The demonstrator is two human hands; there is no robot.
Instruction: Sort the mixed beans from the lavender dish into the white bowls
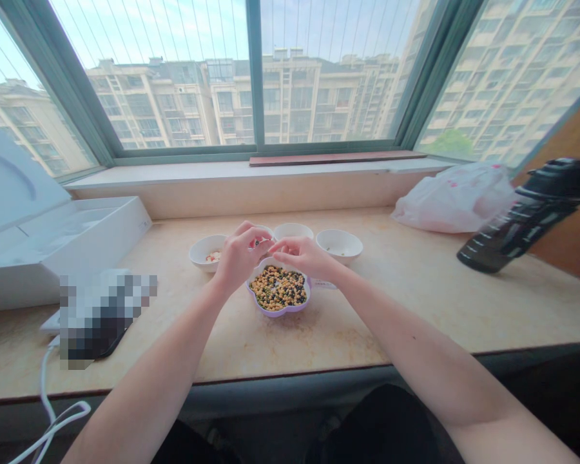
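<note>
A purple flower-shaped bowl [284, 312] stands on the counter, filled with mixed yellow, black and green beans [278, 288]. Over its far rim my two hands almost meet. My left hand [241, 252] has its fingers curled in towards the thumb; whatever it holds is too small to name. From the right, my right hand [303, 255] reaches in with thumb and fingers drawn together, and what lies in them is hidden. Behind are small white bowls: a left one [198, 250] with pale and reddish pieces, a middle one [293, 229], a right one [339, 242] with a few specks, and another partly covered by my left hand.
An open white box [96, 235] stands at the left, near a blurred-out object [104, 319] and a white cable [46, 386]. At the right are a plastic bag [457, 196] and a leaning dark bottle [505, 225]. The counter's front edge runs below my forearms; windows rise behind.
</note>
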